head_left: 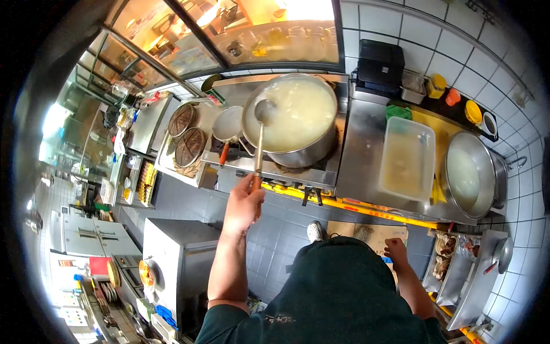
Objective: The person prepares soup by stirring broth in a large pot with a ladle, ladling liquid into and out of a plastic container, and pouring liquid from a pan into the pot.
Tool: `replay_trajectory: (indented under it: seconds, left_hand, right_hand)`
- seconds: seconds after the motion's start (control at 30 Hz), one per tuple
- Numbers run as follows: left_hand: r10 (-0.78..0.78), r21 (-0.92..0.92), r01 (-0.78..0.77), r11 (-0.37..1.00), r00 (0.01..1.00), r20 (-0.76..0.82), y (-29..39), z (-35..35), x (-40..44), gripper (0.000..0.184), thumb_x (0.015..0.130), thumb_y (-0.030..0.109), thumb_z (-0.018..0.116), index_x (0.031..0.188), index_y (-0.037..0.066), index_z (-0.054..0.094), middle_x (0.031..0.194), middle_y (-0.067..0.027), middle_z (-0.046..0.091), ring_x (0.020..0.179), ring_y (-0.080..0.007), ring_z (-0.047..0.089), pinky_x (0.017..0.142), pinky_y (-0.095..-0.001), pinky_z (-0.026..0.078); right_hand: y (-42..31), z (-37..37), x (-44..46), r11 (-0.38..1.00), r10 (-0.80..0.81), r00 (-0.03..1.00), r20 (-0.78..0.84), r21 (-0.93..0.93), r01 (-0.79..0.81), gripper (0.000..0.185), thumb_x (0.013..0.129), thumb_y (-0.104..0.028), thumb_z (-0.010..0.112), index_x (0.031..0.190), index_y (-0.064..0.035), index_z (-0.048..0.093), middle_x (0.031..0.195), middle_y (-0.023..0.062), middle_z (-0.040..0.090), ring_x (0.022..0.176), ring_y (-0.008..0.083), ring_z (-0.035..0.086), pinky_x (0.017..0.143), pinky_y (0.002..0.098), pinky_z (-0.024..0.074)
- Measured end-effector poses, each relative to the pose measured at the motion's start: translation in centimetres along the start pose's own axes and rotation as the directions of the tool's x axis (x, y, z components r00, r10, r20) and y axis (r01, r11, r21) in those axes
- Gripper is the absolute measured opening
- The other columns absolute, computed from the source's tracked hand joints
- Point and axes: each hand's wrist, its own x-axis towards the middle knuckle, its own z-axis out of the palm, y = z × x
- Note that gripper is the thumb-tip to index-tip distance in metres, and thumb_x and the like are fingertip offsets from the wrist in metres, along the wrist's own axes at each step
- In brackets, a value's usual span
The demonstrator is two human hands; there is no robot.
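Observation:
My left hand (245,203) is wrapped round the wooden end of a long-handled ladle (259,143). The ladle's round metal bowl rests at the left side of a big steel pot (272,157), at the surface of the cloudy whitish liquid (301,112) inside. Just left of the pot, a small pan (228,123) with a red handle sits on the stove. Low at my right side, away from the counter, my right hand (395,250) is curled closed, with nothing visible in it.
Right of the stove stand a plastic tub (407,189) of cloudy liquid and a large metal basin (495,178). A yellow pipe (361,207) runs along the counter front. Woven lids (189,146) lie to the left. A steel cabinet (172,246) stands behind on the left.

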Motion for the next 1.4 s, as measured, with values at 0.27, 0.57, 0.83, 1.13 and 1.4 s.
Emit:
replay_trajectory:
  seconds: [0.27,0.57,0.83,1.13,1.4]
  left_hand:
    - [0.225,0.529,-0.234,0.816,0.971,0.083,-2.9,-3.1,1.3,0.059,0.081,0.005,0.061,0.139,-0.001,0.049,0.079,-0.0191,0.066,0.066,-0.0276,0.066,0.062,-0.0365,0.051]
    - [0.616,0.782,-0.515,0.352,0.756,0.220,-6.1,-6.3,2.5,0.063,0.069,-0.001,0.060,0.131,0.008,0.060,0.082,-0.0152,0.061,0.066,-0.0349,0.064,0.058,-0.0450,0.054]
    - [0.645,0.832,-0.469,0.295,0.740,0.189,-9.1,-7.1,2.2,0.064,0.070,-0.004,0.060,0.133,0.007,0.058,0.076,-0.0102,0.055,0.057,-0.0295,0.058,0.049,-0.0415,0.051]
    - [0.669,0.824,-0.409,0.393,0.741,0.049,-13.2,-4.7,0.5,0.069,0.073,-0.004,0.059,0.141,0.003,0.049,0.082,-0.0117,0.056,0.061,-0.0312,0.059,0.053,-0.0429,0.052]
    - [0.634,0.829,-0.378,0.411,0.772,0.038,-13.7,-2.2,-0.9,0.071,0.074,-0.001,0.059,0.144,0.004,0.045,0.082,-0.0121,0.056,0.062,-0.0321,0.059,0.051,-0.0443,0.051]
  right_hand:
    - [2.0,3.4,-0.2,0.752,-0.239,0.969,0.065,-0.619,0.227,0.037,0.086,-0.031,0.069,0.103,0.0014,0.063,0.101,0.0167,0.068,0.094,0.0267,0.066,0.078,0.0385,0.0534]
    - [-0.2,11.9,-3.5,0.687,-0.274,0.955,0.116,-0.671,0.279,0.042,0.086,-0.035,0.070,0.108,0.0002,0.065,0.110,0.0202,0.068,0.102,0.0344,0.067,0.087,0.0401,0.0522]
    - [-0.9,14.9,-6.0,0.485,-0.323,0.924,0.203,-0.803,0.346,0.033,0.091,-0.029,0.059,0.089,0.0025,0.067,0.092,0.0249,0.067,0.089,0.0427,0.063,0.079,0.0477,0.0513]
    - [-2.0,11.3,-3.9,0.192,-0.192,0.904,0.383,-0.888,0.417,0.032,0.096,-0.026,0.048,0.084,-0.0024,0.065,0.079,0.0154,0.068,0.071,0.0364,0.065,0.075,0.0474,0.0509]
    - [-0.4,8.8,-2.3,0.296,-0.241,0.900,0.363,-0.855,0.425,0.054,0.087,-0.010,0.062,0.138,-0.0039,0.046,0.088,0.0204,0.069,0.083,0.0394,0.067,0.072,0.0497,0.0523]
